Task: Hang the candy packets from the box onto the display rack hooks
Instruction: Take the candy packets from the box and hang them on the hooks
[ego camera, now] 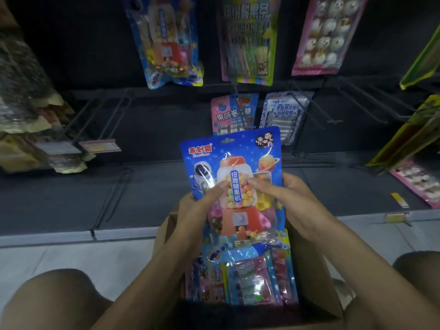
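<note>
Candy packet (234,167) lifted above box (316,270), not hung.
Left hand (202,206) and right hand (281,198) pinch its sides; next, slot onto rack hook (307,110).

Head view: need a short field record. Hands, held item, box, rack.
held item: blue gumball packet, upright above the box, not on a hook
left grip: left hand holds the packet's left edge, thumb on the front
right grip: right hand holds the right edge, thumb on the front
box: cardboard box, open, more packets inside
rack: matching packet hangs upper left; bare hooks lower left
</note>
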The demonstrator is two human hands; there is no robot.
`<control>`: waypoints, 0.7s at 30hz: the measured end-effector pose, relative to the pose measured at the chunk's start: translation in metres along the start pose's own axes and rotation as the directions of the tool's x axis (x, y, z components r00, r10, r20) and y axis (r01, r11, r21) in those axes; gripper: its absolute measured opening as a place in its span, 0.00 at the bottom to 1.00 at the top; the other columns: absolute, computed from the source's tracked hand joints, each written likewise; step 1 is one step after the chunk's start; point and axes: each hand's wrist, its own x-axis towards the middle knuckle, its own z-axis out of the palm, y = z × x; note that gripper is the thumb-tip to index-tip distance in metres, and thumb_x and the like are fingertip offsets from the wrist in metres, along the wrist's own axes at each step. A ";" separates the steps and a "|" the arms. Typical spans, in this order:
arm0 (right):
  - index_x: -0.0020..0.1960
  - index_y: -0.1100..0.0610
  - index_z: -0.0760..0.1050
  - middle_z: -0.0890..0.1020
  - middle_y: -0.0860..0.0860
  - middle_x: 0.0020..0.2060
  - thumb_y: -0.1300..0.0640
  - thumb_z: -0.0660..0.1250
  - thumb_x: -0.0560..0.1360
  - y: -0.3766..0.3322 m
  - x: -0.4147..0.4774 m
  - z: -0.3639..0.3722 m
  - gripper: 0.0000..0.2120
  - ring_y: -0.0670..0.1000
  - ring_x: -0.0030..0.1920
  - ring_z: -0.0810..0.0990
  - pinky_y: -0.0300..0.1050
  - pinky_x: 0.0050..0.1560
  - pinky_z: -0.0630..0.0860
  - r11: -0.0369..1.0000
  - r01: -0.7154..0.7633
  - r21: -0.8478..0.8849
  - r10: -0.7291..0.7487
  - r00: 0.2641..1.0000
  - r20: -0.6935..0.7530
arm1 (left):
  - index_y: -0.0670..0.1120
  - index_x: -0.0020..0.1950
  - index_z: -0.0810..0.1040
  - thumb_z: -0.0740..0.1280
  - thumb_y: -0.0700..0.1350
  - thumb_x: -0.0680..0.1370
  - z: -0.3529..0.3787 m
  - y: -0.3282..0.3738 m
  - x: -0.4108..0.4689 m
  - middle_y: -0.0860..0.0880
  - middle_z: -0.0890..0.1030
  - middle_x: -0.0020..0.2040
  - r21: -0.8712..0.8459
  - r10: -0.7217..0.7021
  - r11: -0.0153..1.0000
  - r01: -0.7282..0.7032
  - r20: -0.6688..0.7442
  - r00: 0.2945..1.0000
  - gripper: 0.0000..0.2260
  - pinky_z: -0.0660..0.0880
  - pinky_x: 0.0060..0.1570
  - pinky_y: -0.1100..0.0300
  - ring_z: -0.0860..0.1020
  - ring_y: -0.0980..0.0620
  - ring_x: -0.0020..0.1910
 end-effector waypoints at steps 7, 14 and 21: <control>0.60 0.58 0.85 0.89 0.53 0.55 0.55 0.76 0.76 -0.007 -0.007 -0.008 0.13 0.56 0.59 0.87 0.55 0.63 0.80 0.987 0.095 0.126 -0.080 0.990 -0.117 | 0.45 0.60 0.81 0.73 0.42 0.80 0.008 0.021 0.001 0.49 0.88 0.53 0.214 0.402 0.893 -0.396 0.018 0.916 0.09 0.83 0.48 0.57 0.87 0.50 0.52; 0.59 0.57 0.85 0.89 0.57 0.53 0.52 0.79 0.72 -0.035 0.000 -0.006 0.18 0.60 0.54 0.88 0.68 0.62 0.81 0.976 0.168 0.136 -0.145 0.975 -0.166 | 0.56 0.62 0.79 0.73 0.47 0.80 -0.019 0.068 0.019 0.56 0.84 0.48 0.675 0.625 0.504 -0.539 0.146 0.767 0.12 0.79 0.49 0.54 0.82 0.57 0.47; 0.55 0.54 0.86 0.90 0.53 0.48 0.52 0.78 0.75 -0.090 0.017 0.005 0.11 0.58 0.49 0.90 0.65 0.60 0.82 0.949 0.316 0.010 -0.312 0.940 -0.138 | 0.49 0.70 0.76 0.71 0.47 0.77 -0.017 0.188 0.023 0.49 0.83 0.54 0.867 0.779 -0.388 -0.312 0.489 0.391 0.21 0.77 0.49 0.46 0.81 0.42 0.52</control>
